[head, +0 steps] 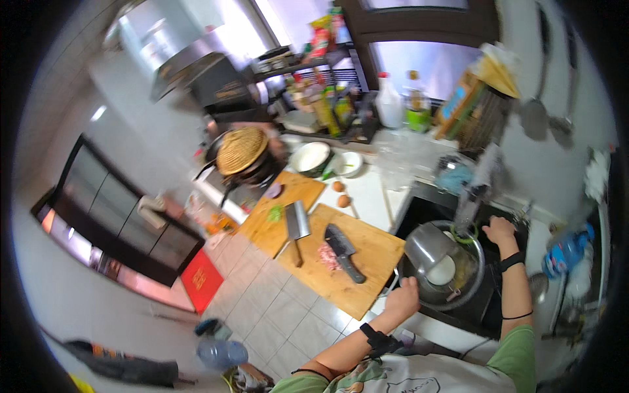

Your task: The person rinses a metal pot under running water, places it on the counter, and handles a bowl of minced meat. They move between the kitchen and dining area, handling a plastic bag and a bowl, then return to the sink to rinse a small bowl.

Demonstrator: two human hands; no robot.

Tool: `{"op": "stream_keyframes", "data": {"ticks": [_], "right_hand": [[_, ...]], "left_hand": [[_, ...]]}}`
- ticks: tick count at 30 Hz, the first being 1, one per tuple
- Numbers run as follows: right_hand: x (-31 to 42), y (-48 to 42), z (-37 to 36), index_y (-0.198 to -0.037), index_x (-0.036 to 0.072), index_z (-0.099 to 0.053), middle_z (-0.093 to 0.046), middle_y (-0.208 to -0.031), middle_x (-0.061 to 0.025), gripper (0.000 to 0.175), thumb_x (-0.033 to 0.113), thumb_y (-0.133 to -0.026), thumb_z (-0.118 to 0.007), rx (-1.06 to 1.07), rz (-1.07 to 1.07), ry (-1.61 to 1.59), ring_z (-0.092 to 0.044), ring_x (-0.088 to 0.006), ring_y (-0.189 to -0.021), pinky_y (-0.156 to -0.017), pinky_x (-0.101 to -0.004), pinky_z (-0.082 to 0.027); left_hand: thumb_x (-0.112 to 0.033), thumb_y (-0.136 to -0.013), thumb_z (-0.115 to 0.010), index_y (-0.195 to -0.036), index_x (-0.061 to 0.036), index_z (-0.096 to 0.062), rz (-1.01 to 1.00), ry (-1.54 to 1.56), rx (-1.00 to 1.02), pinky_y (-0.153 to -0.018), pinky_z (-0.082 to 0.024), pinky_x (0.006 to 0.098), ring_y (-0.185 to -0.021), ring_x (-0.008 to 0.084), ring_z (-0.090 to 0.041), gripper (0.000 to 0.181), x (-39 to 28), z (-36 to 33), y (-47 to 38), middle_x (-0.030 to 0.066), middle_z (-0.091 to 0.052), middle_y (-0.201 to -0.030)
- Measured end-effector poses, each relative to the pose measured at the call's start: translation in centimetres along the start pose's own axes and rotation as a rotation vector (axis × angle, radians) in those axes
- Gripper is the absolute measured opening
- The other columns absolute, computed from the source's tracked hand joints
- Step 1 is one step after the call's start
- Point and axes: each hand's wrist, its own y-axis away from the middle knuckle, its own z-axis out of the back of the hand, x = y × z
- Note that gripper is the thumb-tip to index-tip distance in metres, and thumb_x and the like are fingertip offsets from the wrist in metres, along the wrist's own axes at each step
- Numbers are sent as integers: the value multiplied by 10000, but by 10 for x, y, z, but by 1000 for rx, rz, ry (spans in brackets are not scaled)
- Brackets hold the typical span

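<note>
A large metal basin (479,282) sits in the dark sink (423,196) before me. Inside it are a metal pot (430,245) tipped on its side, a white bowl (441,271) and a small pinkish item too blurred to name. My left hand (403,298), fingers curled, is at the basin's near-left edge; whether it grips the rim is unclear. Beyond the basin's right side, my right hand (500,230) is bent near the faucet (471,196), its fingertips partly hidden. A green ring (464,235) hangs around the spout end, above the basin.
Left of the sink, two wooden cutting boards (381,245) bear a cleaver (297,223), a dark knife (340,245) and minced meat (328,257). Two eggs (343,201) and bowls (312,156) are behind. A woven lid (242,151) covers a pan on the stove.
</note>
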Motion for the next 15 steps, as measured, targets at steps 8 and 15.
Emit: {"op": "stream_keyframes", "data": {"ticks": [8, 15], "right_hand": [[-19, 252, -45, -1092, 48, -563, -613, -1019, -180, 334, 262, -835, -571, -283, 221, -581, -596, -349, -906, -784, -411, -481], [47, 414, -139, -1160, 31, -534, -630, -1032, -145, 309, 162, -880, -538, -338, -215, -1224, -614, -236, -937, -803, -323, -479]], "left_hand": [[-198, -829, -489, -1049, -86, -489, -224, -548, -315, -573, -511, 309, -764, 188, -596, 248, 32, -11, -7, 39, -512, -894], [-182, -815, -490, -1047, -124, -532, -503, -576, -418, -612, -478, 323, -821, 205, -574, 243, 77, -11, -23, 67, -565, -954]]}}
